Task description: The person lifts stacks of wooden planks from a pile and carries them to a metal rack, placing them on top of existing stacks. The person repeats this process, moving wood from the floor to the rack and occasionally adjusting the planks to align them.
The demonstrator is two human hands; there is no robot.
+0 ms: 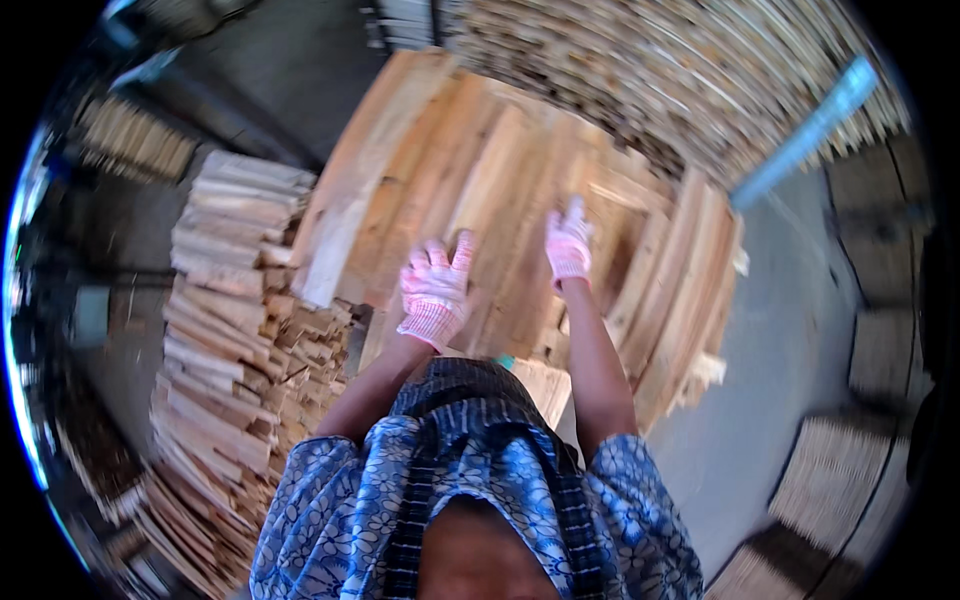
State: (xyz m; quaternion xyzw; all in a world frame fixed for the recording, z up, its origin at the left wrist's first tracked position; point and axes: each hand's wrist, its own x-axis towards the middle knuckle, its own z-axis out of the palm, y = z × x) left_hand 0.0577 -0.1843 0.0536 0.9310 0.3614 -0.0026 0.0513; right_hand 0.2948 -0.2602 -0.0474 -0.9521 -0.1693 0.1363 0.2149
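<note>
- The stack of long planks (480, 180) right in front is what both hands are on: pale, rough-sawn boards, tan to light orange, laid side by side and running away from the person.
- The boards aren't lined up neatly. Near ends are staggered, some sticking out further than others, and the ones on the right side fan out at a slight angle.
- The wide plank (360, 170) on the left edge of the stack looks the broadest, lying flat on top with its near end squared off.
- The picture is blurry, so grain detail is hard to make out.
</note>
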